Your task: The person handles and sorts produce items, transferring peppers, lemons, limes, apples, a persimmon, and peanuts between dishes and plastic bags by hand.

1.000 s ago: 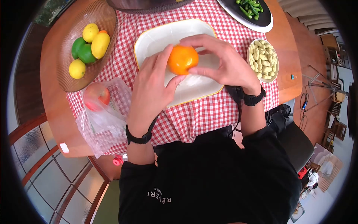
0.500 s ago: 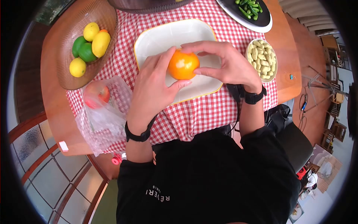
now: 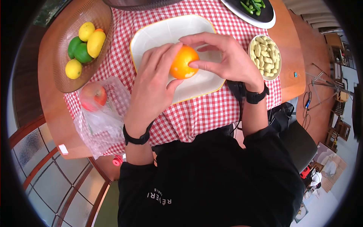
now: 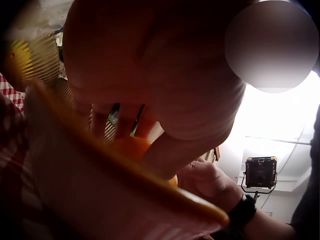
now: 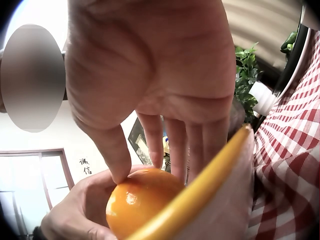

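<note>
A round, glossy orange (image 3: 183,67) is held between both hands over the white, yellow-rimmed dish (image 3: 154,34); pale patches show on its lower skin in the head view. My left hand (image 3: 150,81) grips it from the left, fingers along the far side and thumb low in front. From the right, my right hand (image 3: 236,56) holds it with the thumb against its face and the forefinger reaching over the top. The right wrist view shows the thumb and fingertips on top of the orange (image 5: 142,200). In the left wrist view, the dish rim (image 4: 125,172) partly hides the fruit.
A ribbed bowl (image 3: 62,60) of lemons and green citrus stands at left. Nearer lies an apple (image 3: 90,99) in a clear plastic bag (image 3: 100,125). At right are a bowl of peanuts (image 3: 265,56) and a plate of green peppers (image 3: 269,17). A checked cloth (image 3: 206,117) covers the table's middle.
The orange has turned between the hands, its pale patch now lower and nearer the body. My right thumb has shifted up onto its face. The head view has shifted slightly.
</note>
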`<action>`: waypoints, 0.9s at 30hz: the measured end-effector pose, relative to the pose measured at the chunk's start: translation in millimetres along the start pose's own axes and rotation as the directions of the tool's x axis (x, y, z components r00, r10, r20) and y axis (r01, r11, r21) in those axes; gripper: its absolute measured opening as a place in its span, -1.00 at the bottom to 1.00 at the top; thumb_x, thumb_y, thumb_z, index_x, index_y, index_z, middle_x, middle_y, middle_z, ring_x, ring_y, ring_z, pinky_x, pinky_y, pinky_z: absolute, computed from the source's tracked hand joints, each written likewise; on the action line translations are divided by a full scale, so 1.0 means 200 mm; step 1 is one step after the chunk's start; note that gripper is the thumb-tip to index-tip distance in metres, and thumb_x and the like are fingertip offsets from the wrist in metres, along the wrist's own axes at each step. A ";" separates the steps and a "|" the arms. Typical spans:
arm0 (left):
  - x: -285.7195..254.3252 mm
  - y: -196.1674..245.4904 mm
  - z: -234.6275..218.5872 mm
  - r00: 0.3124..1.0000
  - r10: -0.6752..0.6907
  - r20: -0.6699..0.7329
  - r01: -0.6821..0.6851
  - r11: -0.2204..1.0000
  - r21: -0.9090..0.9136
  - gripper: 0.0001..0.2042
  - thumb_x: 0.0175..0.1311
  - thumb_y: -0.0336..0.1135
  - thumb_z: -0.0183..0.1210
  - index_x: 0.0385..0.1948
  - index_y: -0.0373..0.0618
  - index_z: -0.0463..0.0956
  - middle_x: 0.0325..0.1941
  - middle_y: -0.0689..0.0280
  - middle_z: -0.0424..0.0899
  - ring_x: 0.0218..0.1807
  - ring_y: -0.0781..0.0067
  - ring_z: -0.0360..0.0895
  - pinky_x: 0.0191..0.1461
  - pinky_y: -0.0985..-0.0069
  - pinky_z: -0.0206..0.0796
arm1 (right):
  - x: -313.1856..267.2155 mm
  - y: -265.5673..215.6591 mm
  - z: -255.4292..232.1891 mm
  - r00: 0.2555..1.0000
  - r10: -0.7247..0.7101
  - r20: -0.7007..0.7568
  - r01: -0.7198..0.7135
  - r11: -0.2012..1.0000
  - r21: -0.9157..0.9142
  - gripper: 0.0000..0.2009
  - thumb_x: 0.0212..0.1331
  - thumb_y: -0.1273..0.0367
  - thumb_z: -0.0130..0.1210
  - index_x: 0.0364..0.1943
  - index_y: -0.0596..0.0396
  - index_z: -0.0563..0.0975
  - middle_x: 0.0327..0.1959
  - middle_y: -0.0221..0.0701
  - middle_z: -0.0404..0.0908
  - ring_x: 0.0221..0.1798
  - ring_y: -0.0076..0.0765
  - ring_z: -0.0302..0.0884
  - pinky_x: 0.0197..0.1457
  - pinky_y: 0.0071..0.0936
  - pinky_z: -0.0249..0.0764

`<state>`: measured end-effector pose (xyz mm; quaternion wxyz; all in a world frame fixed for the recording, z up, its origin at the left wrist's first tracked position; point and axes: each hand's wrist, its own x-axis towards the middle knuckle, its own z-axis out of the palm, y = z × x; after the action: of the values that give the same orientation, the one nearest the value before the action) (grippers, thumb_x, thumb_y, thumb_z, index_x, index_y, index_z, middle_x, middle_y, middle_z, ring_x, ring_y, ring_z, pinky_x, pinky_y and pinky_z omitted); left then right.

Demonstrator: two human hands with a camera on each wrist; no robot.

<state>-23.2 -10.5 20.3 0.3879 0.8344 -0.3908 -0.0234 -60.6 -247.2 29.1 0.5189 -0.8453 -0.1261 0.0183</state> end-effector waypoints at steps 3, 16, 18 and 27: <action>-0.01 -0.01 0.01 0.999 -0.043 -0.022 0.042 0.999 -0.013 -0.24 -0.03 -0.44 0.54 0.35 -0.14 0.45 0.29 0.09 0.59 0.34 -0.07 0.50 0.42 0.16 0.35 | -0.01 0.02 -0.02 0.996 -0.074 0.049 0.072 0.997 0.039 -0.49 0.19 0.53 0.39 0.28 0.15 0.60 0.25 -0.24 0.70 0.29 -0.16 0.67 0.41 -0.19 0.59; 0.01 0.00 0.00 0.998 0.055 -0.017 -0.055 0.998 0.010 -0.23 -0.03 -0.54 0.49 0.36 -0.10 0.43 0.31 0.10 0.59 0.39 -0.06 0.46 0.45 0.14 0.32 | 0.01 0.04 -0.01 0.998 -0.044 -0.038 0.045 0.999 0.017 -0.49 0.22 0.30 0.44 0.26 0.06 0.61 0.10 -0.28 0.77 0.19 -0.17 0.72 0.27 -0.21 0.63; 0.01 0.00 0.00 0.999 0.020 -0.036 -0.021 0.999 -0.027 -0.23 -0.04 -0.52 0.51 0.35 -0.10 0.44 0.30 0.10 0.60 0.38 -0.06 0.47 0.44 0.14 0.33 | 0.02 0.05 -0.02 0.998 -0.062 -0.020 0.062 0.998 0.020 -0.49 0.22 0.31 0.44 0.26 0.06 0.61 0.11 -0.29 0.76 0.18 -0.17 0.72 0.26 -0.22 0.64; -0.01 -0.04 0.01 0.999 -0.024 -0.027 0.024 1.000 0.014 -0.26 -0.06 -0.32 0.59 0.28 -0.14 0.50 0.18 0.06 0.66 0.29 -0.05 0.54 0.38 0.12 0.38 | 0.01 0.01 -0.04 0.993 -0.087 0.081 0.080 0.993 0.082 -0.45 0.13 0.49 0.47 0.27 0.16 0.61 0.23 -0.26 0.71 0.28 -0.17 0.68 0.41 -0.19 0.59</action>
<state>-20.3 -8.2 13.5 0.3867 0.8422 -0.3755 -0.0139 -56.3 -255.2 31.7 0.5464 -0.8166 -0.1824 0.0370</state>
